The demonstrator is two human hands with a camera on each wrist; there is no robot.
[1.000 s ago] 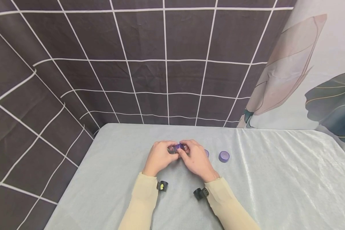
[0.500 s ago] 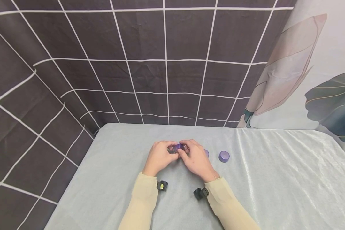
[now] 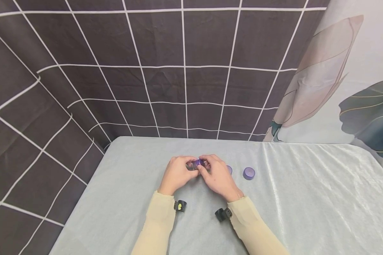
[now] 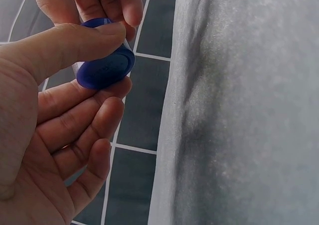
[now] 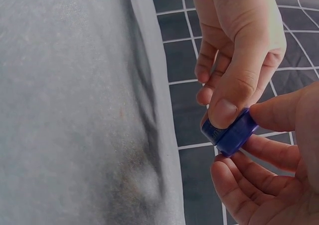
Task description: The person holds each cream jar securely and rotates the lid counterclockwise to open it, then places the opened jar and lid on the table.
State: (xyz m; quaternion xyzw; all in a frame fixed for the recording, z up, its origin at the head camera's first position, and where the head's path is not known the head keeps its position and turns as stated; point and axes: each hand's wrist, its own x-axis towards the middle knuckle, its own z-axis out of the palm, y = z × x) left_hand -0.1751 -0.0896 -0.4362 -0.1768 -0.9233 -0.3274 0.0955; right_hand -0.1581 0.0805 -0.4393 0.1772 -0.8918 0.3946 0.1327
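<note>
In the head view, my left hand [image 3: 176, 174] and my right hand [image 3: 219, 176] meet over the table, both pinching one small purple round container [image 3: 198, 163]. The left wrist view shows the left thumb lying across the container [image 4: 105, 69], with fingers under it. From the right wrist view, the container [image 5: 238, 135] has two parts with a seam, and pale lettering shows on the part beneath the left thumb. The right thumb and fingers hold the other part by its edge. A similar purple round piece [image 3: 230, 170] is partly hidden behind the right hand.
Another low purple round piece [image 3: 249, 173] lies on the table right of the right hand. A pale grey velvety cloth [image 3: 306, 198] covers the table. Dark cloth with a white grid [image 3: 159, 85] hangs behind and to the left; a leaf-patterned curtain [image 3: 325, 78] hangs at the right.
</note>
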